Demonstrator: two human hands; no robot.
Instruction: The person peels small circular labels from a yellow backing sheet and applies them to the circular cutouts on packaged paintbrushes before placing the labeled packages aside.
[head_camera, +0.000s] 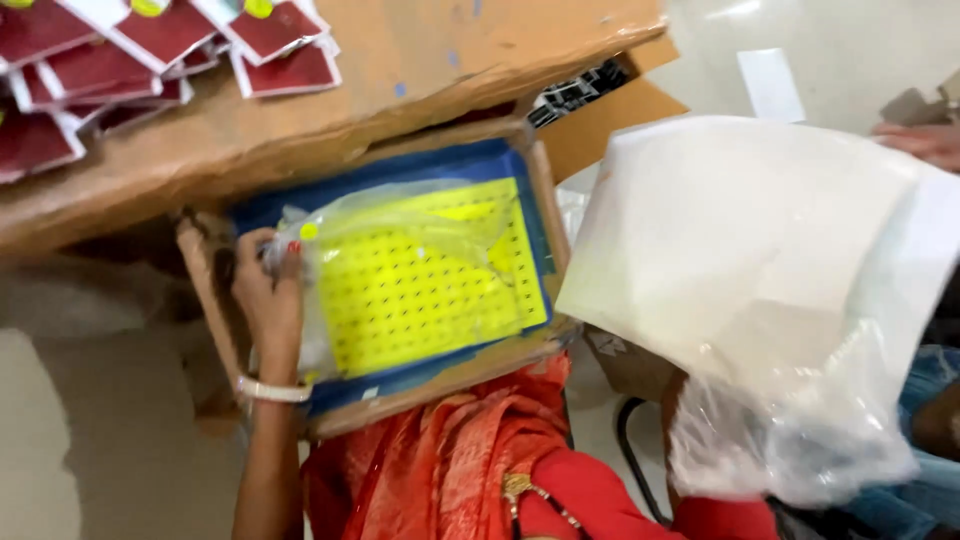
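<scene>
Gripped between the fingers of the left hand (268, 290) is the edge of a clear plastic bag (400, 240), which lies over a yellow perforated sheet (420, 290). That sheet rests inside a blue tray (290, 205), and the tray is set in a shallow cardboard box (200, 270) held on the lap, against an orange garment (440, 460). A white bangle (272, 391) is worn at the left wrist.

Whether the right hand is closed cannot be told: it is hidden behind a large white plastic bag (760, 270), which is held up at the right of the view, well apart from the tray. The lower end of that bag is clear and crumpled.

Above the box, a brown cardboard-covered tabletop (400, 90) is seen, with a pile of dark red cards with white borders (150, 60) spread at its far left. At the upper right edge, another person's hand (920, 142) is seen just beside the white bag's corner.
</scene>
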